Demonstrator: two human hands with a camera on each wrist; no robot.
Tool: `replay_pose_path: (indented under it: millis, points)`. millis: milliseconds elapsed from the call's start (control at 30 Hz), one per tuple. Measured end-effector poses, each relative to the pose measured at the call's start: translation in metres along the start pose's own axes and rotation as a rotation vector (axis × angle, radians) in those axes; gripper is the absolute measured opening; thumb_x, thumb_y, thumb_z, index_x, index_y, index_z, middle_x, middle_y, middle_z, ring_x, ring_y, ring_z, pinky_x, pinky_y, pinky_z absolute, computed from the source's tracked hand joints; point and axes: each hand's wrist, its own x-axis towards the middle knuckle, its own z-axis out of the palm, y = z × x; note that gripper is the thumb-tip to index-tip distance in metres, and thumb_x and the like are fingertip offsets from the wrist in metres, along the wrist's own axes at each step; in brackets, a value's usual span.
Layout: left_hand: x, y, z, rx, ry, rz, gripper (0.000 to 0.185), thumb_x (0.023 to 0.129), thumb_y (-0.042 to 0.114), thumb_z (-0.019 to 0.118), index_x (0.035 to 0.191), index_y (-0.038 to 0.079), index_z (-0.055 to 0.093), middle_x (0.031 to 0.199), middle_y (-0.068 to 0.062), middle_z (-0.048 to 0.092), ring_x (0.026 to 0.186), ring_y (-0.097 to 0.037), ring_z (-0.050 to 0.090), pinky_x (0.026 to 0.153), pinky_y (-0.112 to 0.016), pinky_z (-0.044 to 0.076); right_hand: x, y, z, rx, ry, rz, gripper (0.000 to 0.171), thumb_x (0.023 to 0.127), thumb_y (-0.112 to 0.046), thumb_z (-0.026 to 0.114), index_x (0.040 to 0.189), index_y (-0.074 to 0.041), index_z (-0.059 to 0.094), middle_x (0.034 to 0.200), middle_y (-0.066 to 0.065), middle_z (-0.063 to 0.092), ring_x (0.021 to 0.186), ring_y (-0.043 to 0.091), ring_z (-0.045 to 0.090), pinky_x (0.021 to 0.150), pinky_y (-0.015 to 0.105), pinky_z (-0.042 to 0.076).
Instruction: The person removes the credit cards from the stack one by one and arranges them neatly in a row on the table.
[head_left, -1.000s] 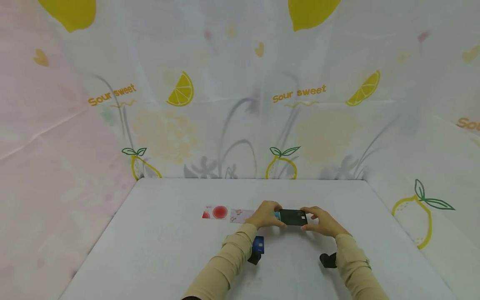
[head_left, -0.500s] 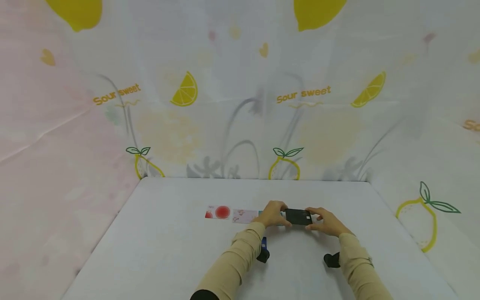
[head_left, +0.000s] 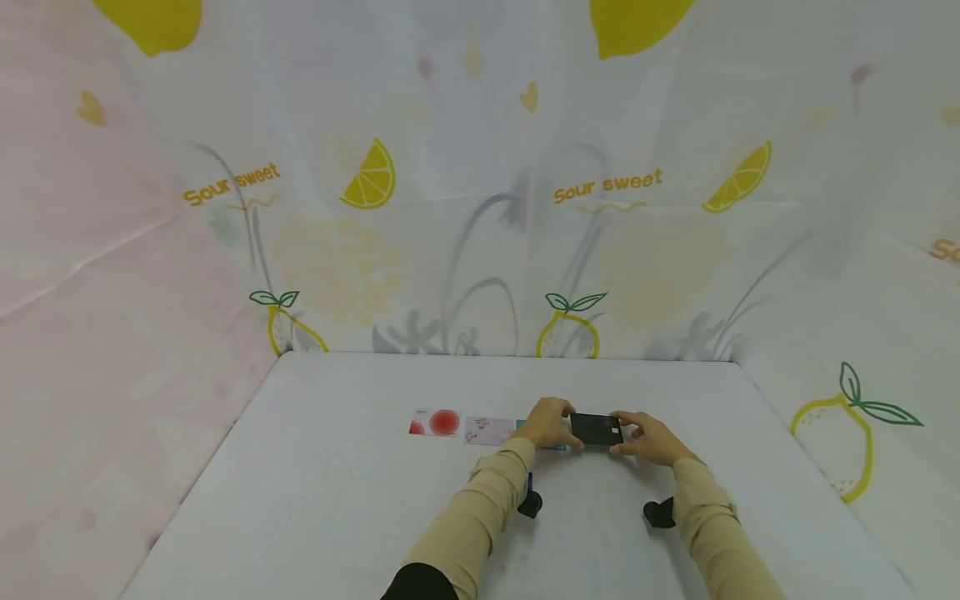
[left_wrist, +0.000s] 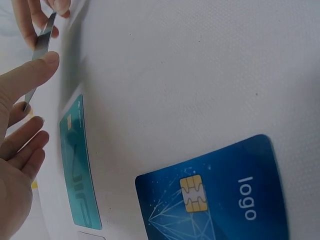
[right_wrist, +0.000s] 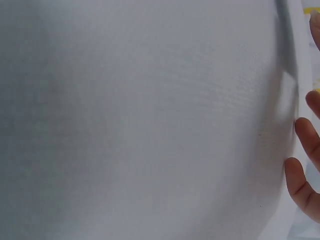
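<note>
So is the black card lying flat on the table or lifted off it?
Lifted: both hands hold the black card by its ends, its edge clear of the table.

Cards (head_left: 465, 427) flank left; table (head_left: 337, 500) open elsewhere.

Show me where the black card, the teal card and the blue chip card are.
black card (head_left: 596, 429), head view, middle of its dark face.
teal card (left_wrist: 77, 165), left wrist view, middle of its face.
blue chip card (left_wrist: 220, 195), left wrist view, face just right of the gold chip.
</note>
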Motion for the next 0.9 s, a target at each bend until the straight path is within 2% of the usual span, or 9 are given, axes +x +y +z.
replay_pose_path:
  millis: [267, 500, 600, 767, 900]
  points:
    - [0.004, 0.003, 0.003, 0.031, -0.016, -0.075, 0.055, 0.064, 0.024, 0.088, 0.112, 0.006, 0.067, 0.105, -0.007, 0.065, 0.101, -0.021, 0.058, 0.088, -0.028, 0.046, 0.006, 0.007, 0.003, -0.008, -0.007, 0.013, 0.063, 0.075, -0.020, 0.079, 0.125, 0.007, 0.052, 0.113, 0.031, 0.055, 0.090, 0.035, 0.056, 0.072, 0.046, 0.047]
    - [0.000, 0.006, 0.003, 0.103, 0.000, -0.071, 0.055, 0.063, 0.026, 0.088, 0.111, 0.007, 0.068, 0.112, -0.009, 0.065, 0.110, -0.025, 0.056, 0.096, -0.029, 0.042, 0.009, 0.011, 0.005, -0.035, 0.007, -0.022, 0.061, 0.074, -0.018, 0.080, 0.122, 0.008, 0.054, 0.110, 0.031, 0.055, 0.086, 0.034, 0.056, 0.072, 0.046, 0.047]
    - [-0.002, 0.007, 0.004, 0.149, -0.005, -0.083, 0.055, 0.063, 0.028, 0.088, 0.111, 0.009, 0.069, 0.111, -0.010, 0.064, 0.109, -0.026, 0.055, 0.096, -0.030, 0.042, 0.008, 0.010, 0.007, -0.040, 0.012, -0.030, 0.060, 0.073, -0.017, 0.080, 0.121, 0.009, 0.055, 0.109, 0.032, 0.054, 0.086, 0.035, 0.056, 0.073, 0.047, 0.048]
    - [-0.004, 0.004, 0.008, 0.248, -0.008, -0.084, 0.057, 0.062, 0.037, 0.087, 0.110, 0.013, 0.070, 0.108, -0.009, 0.061, 0.105, -0.024, 0.051, 0.092, -0.029, 0.043, 0.006, 0.009, 0.010, -0.017, 0.003, 0.026, 0.060, 0.072, -0.017, 0.080, 0.122, 0.008, 0.055, 0.112, 0.032, 0.050, 0.093, 0.043, 0.055, 0.079, 0.051, 0.048]
    - [-0.005, 0.002, 0.012, 0.266, 0.002, -0.086, 0.057, 0.062, 0.040, 0.087, 0.110, 0.014, 0.070, 0.109, -0.009, 0.057, 0.106, -0.024, 0.048, 0.092, -0.030, 0.042, 0.005, 0.008, 0.011, -0.015, -0.005, 0.057, 0.061, 0.073, -0.017, 0.080, 0.122, 0.007, 0.055, 0.115, 0.033, 0.047, 0.097, 0.046, 0.054, 0.080, 0.053, 0.047]
